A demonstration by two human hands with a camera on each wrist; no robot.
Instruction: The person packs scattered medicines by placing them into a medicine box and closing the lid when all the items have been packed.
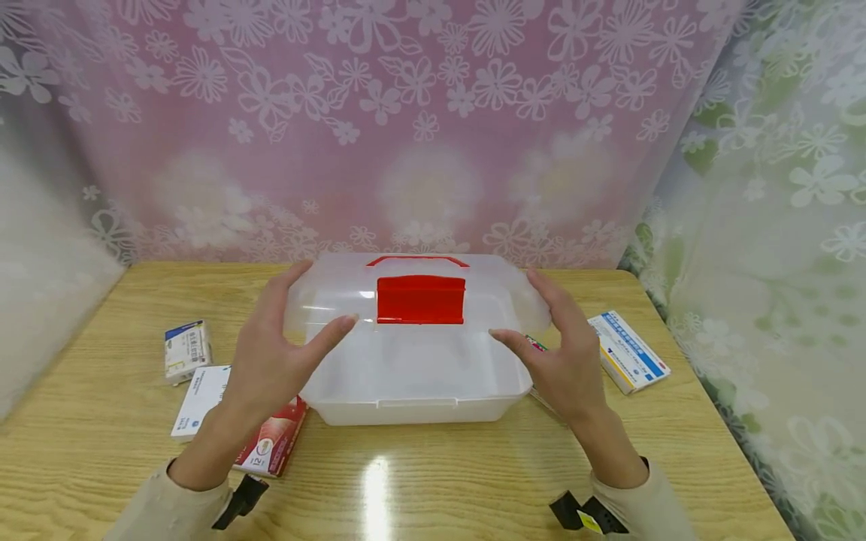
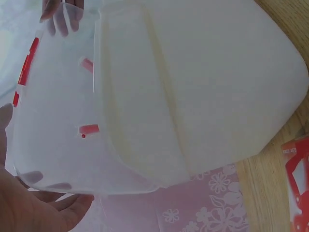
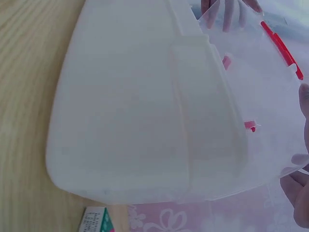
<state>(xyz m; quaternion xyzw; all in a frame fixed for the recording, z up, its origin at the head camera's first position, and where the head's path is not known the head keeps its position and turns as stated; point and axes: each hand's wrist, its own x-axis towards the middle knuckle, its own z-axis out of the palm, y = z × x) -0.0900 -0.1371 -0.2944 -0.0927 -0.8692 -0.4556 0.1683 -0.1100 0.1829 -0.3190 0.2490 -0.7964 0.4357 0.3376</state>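
Note:
A translucent plastic storage box (image 1: 413, 412) stands mid-table in the head view. Its clear lid (image 1: 497, 293), with a red latch (image 1: 421, 300) and a thin red handle (image 1: 417, 260), is raised at an angle above the base. At the lid's left end, my left hand (image 1: 274, 353) grips the edge, thumb toward the front and fingers behind. My right hand (image 1: 567, 357) holds the opposite end in the same way. Fingers of the left hand (image 2: 53, 208) curl under the lid's rim in the left wrist view; the right hand (image 3: 297, 193) shows only partly in its own wrist view.
To the left lie a small white-and-blue carton (image 1: 188, 353), a white carton (image 1: 199, 402) and a red carton (image 1: 277, 439). A blue-and-white carton (image 1: 629, 353) lies on the right. Partly behind the right hand is a green-edged carton (image 1: 536, 343). Flowered curtain (image 1: 433, 150) hangs along the table's back edge.

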